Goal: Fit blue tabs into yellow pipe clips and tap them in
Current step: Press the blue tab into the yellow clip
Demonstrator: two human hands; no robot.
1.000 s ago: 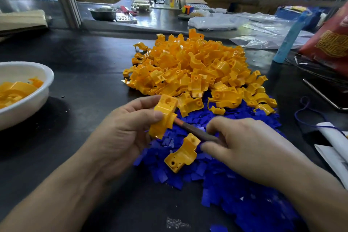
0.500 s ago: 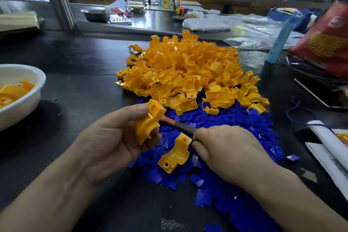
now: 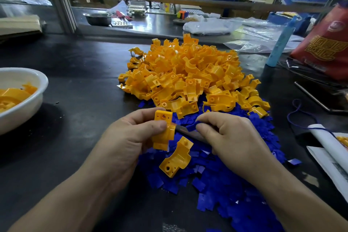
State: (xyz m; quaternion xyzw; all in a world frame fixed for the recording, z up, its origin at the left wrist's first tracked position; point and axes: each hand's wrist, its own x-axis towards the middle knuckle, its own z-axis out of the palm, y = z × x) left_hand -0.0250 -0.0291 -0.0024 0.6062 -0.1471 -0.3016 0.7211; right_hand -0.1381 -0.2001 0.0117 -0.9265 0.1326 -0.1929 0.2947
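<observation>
Head view: the left hand (image 3: 128, 143) grips a yellow clip (image 3: 163, 132), thumb across its front and fingers curled behind, holding it upright above the near edge of the blue tabs (image 3: 226, 184). The right hand (image 3: 231, 141) is curled round a dark tool (image 3: 188, 133) whose tip reaches the clip's right side. Its thumb and forefinger close together at a blue tab, though I cannot tell whether they pinch it. A loose clip (image 3: 176, 158) lies on the tabs between the hands. The clip pile (image 3: 188, 77) sits behind, touching the tabs. A white bowl (image 3: 28, 105) with yellow parts stands far left on the dark table (image 3: 79, 84).
</observation>
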